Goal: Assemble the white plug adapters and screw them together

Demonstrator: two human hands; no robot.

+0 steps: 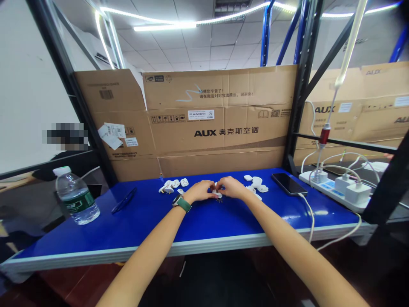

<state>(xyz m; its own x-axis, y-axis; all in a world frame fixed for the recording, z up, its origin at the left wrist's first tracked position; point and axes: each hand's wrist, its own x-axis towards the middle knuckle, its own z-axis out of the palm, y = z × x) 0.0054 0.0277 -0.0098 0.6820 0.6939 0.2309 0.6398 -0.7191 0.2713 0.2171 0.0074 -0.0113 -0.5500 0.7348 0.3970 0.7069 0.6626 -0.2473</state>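
Note:
My left hand (202,190), with a watch (182,203) on its wrist, is closed with its fingertips on a small white plastic piece (217,194). From the other side, my right hand (232,187) pinches at the same piece, and the fingers hide part of it. Just below lie several tiny dark screws (219,200) on the blue tabletop (204,221). Several white plug parts (168,186), some with metal pins, are scattered left of my left hand. To the right of my right hand is a loose group of white plastic covers (256,182).
At the left stand a water bottle (76,198) and dark glasses (124,200). A phone (288,184) with a white cable and a loaded power strip (335,189) lie at the right. Cardboard (220,123) walls off the back. A person (65,140) is beyond the left post.

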